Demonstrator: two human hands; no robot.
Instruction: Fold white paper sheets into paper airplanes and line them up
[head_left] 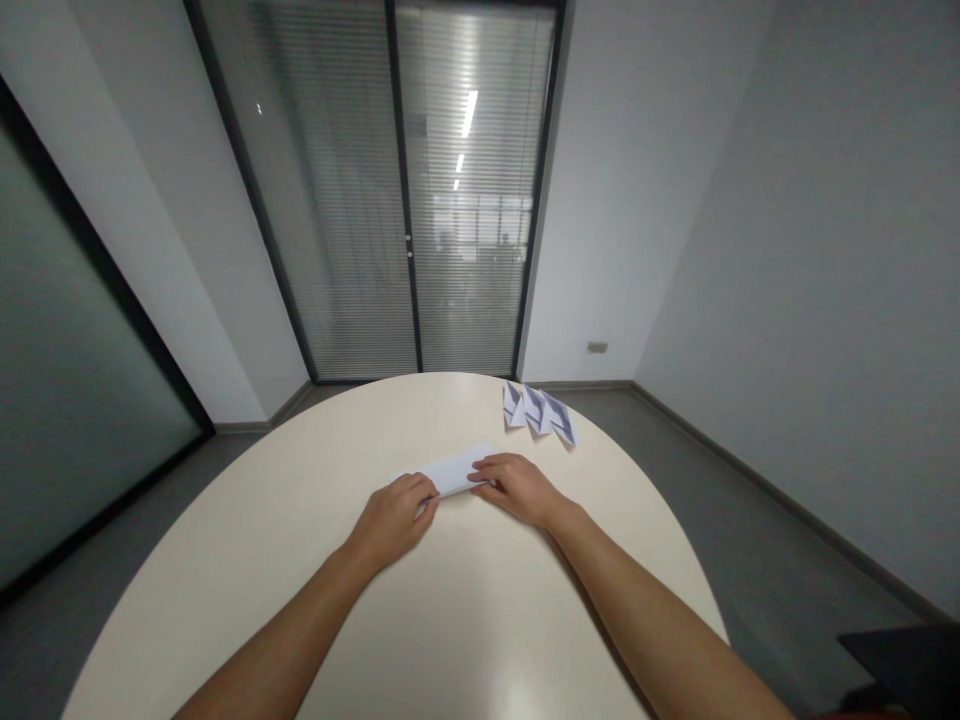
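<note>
Two bare forearms extend over a round, cream-coloured table (465, 620), the largest object in view, which stands before a glass door with closed blinds (405, 200) and grey walls. On the far half of the table lies a folded white paper strip (454, 470), flat on the surface, its long axis running from lower left to upper right, the right end pointing slightly away from the viewer. The left hand (394, 515) rests palm down on the strip's left end, fingers curled together and pressing the paper's near edge; the right hand (517, 485) rests palm down on the right end, fingers laid flat and close together on the paper. Neither hand grips the strip; both only press upon it. Well beyond the right hand, near the table's far edge, three small folded paper pieces (538, 410) lie in a row, overlapping one another.
</note>
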